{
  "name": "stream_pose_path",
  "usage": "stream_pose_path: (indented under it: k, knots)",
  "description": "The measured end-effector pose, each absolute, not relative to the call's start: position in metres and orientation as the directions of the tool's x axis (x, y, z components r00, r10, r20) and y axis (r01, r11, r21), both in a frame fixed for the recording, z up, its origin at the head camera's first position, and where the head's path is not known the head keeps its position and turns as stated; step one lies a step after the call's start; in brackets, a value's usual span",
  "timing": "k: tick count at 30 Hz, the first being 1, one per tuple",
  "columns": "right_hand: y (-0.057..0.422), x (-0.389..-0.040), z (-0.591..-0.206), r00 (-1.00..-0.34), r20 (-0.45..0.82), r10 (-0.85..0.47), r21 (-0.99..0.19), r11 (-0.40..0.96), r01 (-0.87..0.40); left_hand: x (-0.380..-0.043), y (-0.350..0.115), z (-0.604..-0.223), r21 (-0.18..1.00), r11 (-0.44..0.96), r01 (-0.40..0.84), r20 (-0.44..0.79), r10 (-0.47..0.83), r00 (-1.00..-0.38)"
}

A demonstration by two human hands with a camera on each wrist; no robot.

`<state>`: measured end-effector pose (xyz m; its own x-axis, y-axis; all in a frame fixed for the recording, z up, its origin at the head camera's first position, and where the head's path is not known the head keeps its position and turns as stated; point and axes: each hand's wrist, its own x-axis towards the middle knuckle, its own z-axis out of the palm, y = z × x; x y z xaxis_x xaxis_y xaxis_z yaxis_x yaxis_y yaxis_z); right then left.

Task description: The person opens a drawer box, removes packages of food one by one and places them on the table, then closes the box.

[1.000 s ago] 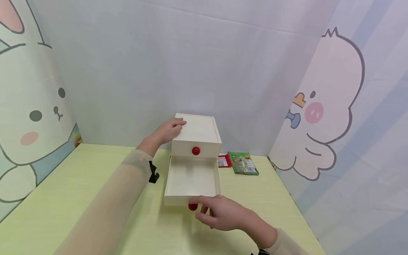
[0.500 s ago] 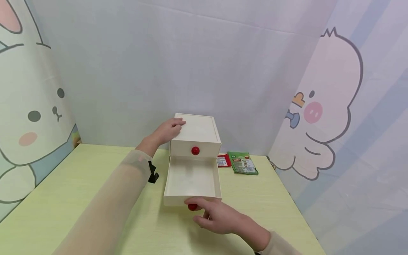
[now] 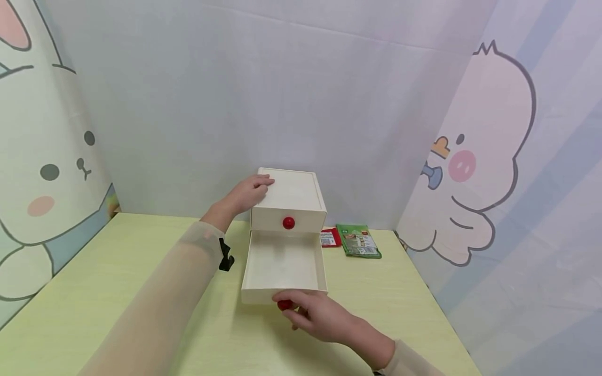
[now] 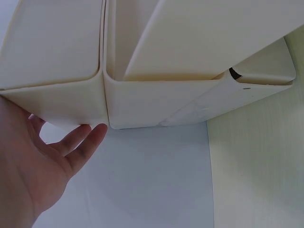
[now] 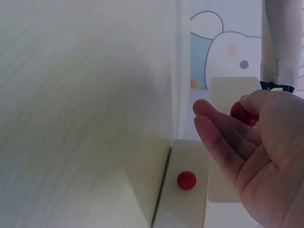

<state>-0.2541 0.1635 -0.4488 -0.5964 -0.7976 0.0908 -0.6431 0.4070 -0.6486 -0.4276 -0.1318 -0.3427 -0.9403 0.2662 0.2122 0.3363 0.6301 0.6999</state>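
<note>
A small white drawer cabinet [image 3: 293,189] stands on the table. Its top drawer [image 3: 268,219] is closed and has a red knob [image 3: 289,223]. Below that, an open drawer [image 3: 282,263] sticks out towards me, with nothing visible inside. My right hand [image 3: 324,316] pinches this drawer's red knob [image 3: 284,305] between thumb and forefinger; the other fingers reach past it in the right wrist view. My left hand [image 3: 246,193] rests on the cabinet's upper left edge, and in the left wrist view its fingertips [image 4: 97,133] touch the side wall.
Another drawer front [image 5: 183,209] with a red knob [image 5: 186,180] is closed beneath the open one. Right of the cabinet lie a green packet [image 3: 359,241] and a partly hidden red packet [image 3: 331,237]. A pale curtain [image 3: 188,104] hangs behind the yellow-green table [image 3: 117,271].
My right hand has shifted slightly left, and its thumb and forefinger have come together round the lower red knob. My left hand and the open drawer look unchanged.
</note>
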Motion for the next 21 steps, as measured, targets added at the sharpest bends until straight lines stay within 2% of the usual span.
stream_pose_path:
  k: [12, 21]
  knots:
    - [0.1636, -0.2592, -0.445, -0.566, 0.148, -0.811, -0.61, 0.376, -0.698, -0.4235, -0.1302, -0.3407, 0.703, 0.631, 0.328, 0.203, 0.265, -0.943]
    - [0.165, -0.2626, -0.4403, -0.582, 0.151, -0.799, -0.628, 0.377, -0.681, -0.4211, -0.1295, -0.3403, 0.704, 0.633, 0.323, 0.2, 0.259, -0.945]
